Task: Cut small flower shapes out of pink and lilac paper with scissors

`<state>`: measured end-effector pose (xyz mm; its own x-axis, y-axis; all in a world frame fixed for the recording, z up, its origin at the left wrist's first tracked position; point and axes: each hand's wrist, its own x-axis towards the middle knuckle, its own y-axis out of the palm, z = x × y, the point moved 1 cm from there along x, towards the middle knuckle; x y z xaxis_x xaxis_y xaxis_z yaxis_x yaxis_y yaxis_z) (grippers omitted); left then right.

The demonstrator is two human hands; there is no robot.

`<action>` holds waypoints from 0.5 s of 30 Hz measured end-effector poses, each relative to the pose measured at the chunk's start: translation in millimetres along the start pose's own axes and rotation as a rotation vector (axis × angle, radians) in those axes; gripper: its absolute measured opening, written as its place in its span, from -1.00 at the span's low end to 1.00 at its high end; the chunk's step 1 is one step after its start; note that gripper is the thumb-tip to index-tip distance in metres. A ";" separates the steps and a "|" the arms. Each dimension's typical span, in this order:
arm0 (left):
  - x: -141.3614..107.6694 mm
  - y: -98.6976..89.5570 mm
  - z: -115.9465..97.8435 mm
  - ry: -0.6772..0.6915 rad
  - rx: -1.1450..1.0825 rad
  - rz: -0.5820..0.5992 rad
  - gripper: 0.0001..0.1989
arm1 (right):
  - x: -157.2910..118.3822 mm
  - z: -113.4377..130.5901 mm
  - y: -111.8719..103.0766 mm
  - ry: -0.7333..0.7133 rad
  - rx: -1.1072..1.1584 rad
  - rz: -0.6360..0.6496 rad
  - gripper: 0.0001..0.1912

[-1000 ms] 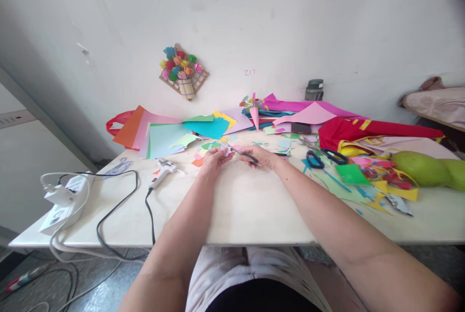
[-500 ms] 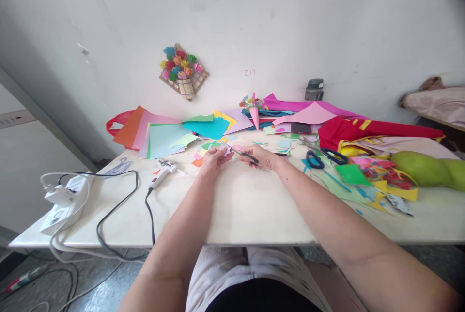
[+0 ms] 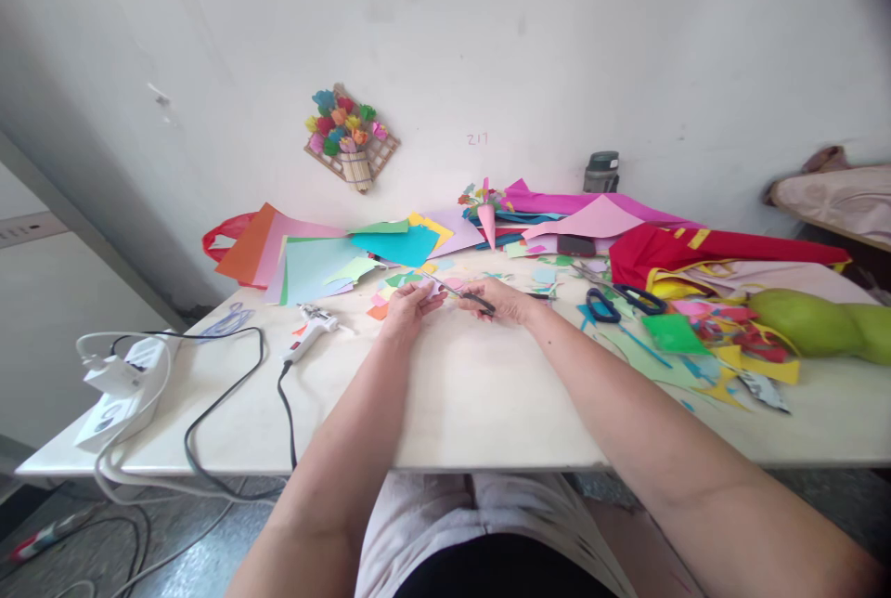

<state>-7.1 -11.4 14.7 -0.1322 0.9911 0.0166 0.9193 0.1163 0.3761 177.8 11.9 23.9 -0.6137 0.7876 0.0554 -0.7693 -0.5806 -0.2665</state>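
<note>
Over the middle of the table, my left hand [image 3: 412, 308] pinches a small piece of light purple paper [image 3: 432, 290]. My right hand [image 3: 499, 300] is closed round the dark handles of a pair of scissors [image 3: 479, 302]. Their blades point left and reach the paper by my left fingers; whether they are cutting into it I cannot tell. Behind both hands lie scattered paper scraps [image 3: 400, 280] in several colours. A small pink paper cone with paper flowers [image 3: 488, 225] stands farther back.
A glue gun [image 3: 311, 338] lies on the left, its cord trailing past a power strip [image 3: 129, 389]. Coloured sheets [image 3: 324, 266] are spread along the back. Blue-handled scissors [image 3: 644, 299], a red cloth [image 3: 658, 250] and a green pillow-like object [image 3: 800, 319] lie to the right. A dark bottle [image 3: 601, 173] stands behind.
</note>
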 end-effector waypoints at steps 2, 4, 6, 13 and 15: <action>0.9 -0.7 0.5 0.000 0.000 0.001 -0.85 | 0.3 -0.1 -0.4 0.005 -0.002 -0.003 -0.65; 2.3 -1.8 1.4 0.001 -0.013 0.004 -0.84 | 0.2 0.9 -0.5 0.009 -0.005 -0.013 -0.68; 3.7 -2.7 2.2 -0.001 -0.025 0.004 -0.84 | -0.5 2.8 -0.1 0.022 -0.010 -0.024 -0.70; 4.8 -3.7 1.9 0.003 -0.035 0.001 -0.80 | -1.2 4.3 0.6 0.039 -0.004 -0.021 -0.72; 4.2 -3.6 1.5 0.006 -0.036 0.002 -0.81 | -0.3 2.3 0.4 0.026 0.000 -0.017 -0.71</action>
<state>-10.5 -7.6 12.0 -0.1331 0.9908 0.0231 0.9054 0.1121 0.4094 177.3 11.0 26.0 -0.5955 0.8026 0.0350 -0.7798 -0.5671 -0.2653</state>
